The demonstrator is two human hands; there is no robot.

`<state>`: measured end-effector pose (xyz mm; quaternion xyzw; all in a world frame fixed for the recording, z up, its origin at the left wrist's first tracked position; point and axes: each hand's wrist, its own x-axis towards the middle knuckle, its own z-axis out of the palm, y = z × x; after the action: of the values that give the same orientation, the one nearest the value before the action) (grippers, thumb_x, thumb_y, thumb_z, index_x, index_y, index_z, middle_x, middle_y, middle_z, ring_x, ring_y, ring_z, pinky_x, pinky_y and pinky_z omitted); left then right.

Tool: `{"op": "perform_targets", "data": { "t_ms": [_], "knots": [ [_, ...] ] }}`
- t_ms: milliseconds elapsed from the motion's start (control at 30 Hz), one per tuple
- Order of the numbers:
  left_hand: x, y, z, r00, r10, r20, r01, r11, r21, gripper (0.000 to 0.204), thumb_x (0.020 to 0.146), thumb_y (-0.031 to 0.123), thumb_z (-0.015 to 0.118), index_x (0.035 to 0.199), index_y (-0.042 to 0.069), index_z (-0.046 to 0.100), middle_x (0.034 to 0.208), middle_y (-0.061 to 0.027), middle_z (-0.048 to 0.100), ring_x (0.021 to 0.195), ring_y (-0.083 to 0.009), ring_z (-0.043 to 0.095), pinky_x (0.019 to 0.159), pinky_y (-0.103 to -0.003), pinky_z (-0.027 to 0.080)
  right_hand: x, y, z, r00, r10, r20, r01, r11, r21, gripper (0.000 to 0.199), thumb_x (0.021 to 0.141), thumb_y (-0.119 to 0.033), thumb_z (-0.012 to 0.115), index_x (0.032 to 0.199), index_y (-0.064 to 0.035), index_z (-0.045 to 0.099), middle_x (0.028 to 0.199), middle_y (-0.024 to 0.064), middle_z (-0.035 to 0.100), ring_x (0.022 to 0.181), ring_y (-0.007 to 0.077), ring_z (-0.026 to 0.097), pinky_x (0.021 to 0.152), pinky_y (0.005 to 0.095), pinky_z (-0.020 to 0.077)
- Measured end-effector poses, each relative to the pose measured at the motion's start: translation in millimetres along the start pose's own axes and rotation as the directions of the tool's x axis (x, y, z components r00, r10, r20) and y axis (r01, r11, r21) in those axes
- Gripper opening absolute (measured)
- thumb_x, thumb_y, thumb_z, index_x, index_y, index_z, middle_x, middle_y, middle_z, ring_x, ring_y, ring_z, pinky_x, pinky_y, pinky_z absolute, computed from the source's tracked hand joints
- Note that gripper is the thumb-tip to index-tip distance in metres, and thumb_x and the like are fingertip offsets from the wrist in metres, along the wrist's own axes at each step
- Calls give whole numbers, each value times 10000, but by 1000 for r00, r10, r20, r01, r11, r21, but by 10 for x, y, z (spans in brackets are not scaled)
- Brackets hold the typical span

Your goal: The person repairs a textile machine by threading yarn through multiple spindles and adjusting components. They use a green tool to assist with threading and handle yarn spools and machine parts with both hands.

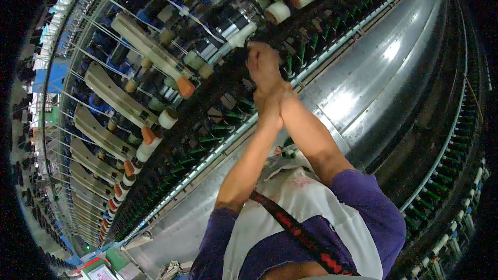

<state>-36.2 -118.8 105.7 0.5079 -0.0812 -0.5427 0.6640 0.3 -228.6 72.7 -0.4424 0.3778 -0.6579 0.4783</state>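
Both my arms reach forward into a spinning frame, wrists close together and overlapping. My right hand [263, 64] is farther in, beside the dark row of spindles and just below the white roller [241, 35]. Its fingers are hidden or too unclear to make out. My left hand [265, 101] sits just behind it at the right wrist, partly covered, its fingers out of sight. Whether either hand holds anything cannot be seen. Green bobbins [303, 52] stand along the rail beside my hands. A cream lever arm [148, 44] with an orange tip slants in to the left.
A pale rail [205, 162] runs diagonally past my wrists. Shiny metal panels [340, 106] curve along the right. A second row of green bobbins [433, 195] lines the far right. Several more cream lever arms [101, 132] stand at left. Papers [101, 272] lie at lower left.
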Motion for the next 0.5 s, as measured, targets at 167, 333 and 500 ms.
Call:
{"op": "perform_targets", "data": {
  "t_ms": [167,333,500],
  "knots": [
    [-156,83,35,995,-43,87,39,998,45,202,767,105,690,916,11,590,855,-79,609,751,-186,618,596,-325,508,-153,-181,-62,868,447,216,-491,711,504,163,857,-73,543,693,-75,540,549,-27,402,464,94,355,447,259,329],
    [-208,99,-62,993,-106,56,112,988,-111,135,766,68,656,871,20,584,836,-101,620,652,-190,620,645,-334,535,-179,-208,-70,707,409,577,-705,354,614,115,849,-87,566,734,-74,562,538,5,454,412,101,414,429,276,368],
    [-45,-81,5,916,-86,392,170,968,-186,322,740,105,740,999,-21,597,1000,-130,645,896,-222,647,833,-347,500,89,-360,-244,955,-172,240,216,962,-170,156,846,-238,610,858,-84,630,588,49,544,484,163,513,471,319,396]
  ]
}}
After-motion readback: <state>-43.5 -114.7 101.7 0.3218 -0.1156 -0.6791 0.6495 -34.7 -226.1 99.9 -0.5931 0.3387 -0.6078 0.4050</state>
